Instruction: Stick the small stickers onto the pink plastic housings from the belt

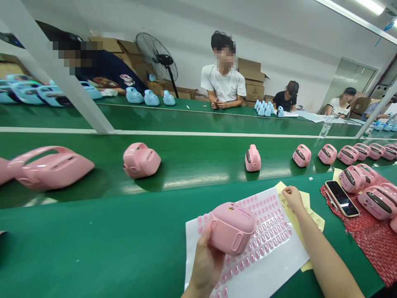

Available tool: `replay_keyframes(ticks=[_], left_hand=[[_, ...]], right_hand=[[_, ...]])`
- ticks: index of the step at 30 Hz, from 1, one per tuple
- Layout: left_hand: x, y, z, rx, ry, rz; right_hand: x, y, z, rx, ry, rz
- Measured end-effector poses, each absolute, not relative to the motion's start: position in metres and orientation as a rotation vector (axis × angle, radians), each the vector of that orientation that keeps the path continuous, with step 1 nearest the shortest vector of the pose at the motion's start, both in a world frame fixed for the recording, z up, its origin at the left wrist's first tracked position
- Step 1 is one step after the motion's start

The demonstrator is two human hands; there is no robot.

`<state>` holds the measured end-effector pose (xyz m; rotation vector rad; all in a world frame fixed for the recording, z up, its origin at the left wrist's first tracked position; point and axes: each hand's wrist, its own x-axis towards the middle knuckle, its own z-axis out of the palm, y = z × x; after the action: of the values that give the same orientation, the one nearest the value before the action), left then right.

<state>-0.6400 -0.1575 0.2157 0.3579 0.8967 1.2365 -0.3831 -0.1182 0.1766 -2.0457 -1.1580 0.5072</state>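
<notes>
My left hand (207,265) is wrapped round a rounded pink plastic housing (232,229), raised and tilted above a white sheet of pink stickers (260,271). Small printing shows on its upper face. My right hand (293,198) is closed in a pinch over yellow sticker sheets (308,203), by the far right corner of the white sheet. Whatever lies between its fingertips is too small to make out. The yellow sheets are partly tucked under the white one.
Pink housings with handles (252,159) stand in a row on the green belt (201,153). At right, a phone (343,198) and more housings rest on red bubble wrap (369,236). Across the belt sit several people, with light-blue housings (151,98) before them. A white post (74,78) slants at left.
</notes>
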Motion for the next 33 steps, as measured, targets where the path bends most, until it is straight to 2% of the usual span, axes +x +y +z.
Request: replay_keyframes(ticks=[6,14,19,24,33], left_hand=[[-0.643,-0.156,0.211,0.45,0.894,1.21],[-0.645,-0.154,0.204,0.624,0.916,1.192],[-0.642,-0.158,0.211,0.626,0.94,1.202],[-0.637,-0.16,0.212,0.656,0.953,1.235],[-0.627,-0.163,0.206,0.623,1.029,1.337]], right_hand=[[-0.388,-0.117,0.179,-1.996,-1.128,0.498],[-0.375,-0.118,0.191,-1.836,-0.998,0.802],[-0.394,-0.131,0.225,-1.645,-1.002,0.875],[-0.456,-0.158,0.263,-1.271,-1.238,1.137],[-0.493,-0.157,0.267,-1.341,-1.395,1.17]])
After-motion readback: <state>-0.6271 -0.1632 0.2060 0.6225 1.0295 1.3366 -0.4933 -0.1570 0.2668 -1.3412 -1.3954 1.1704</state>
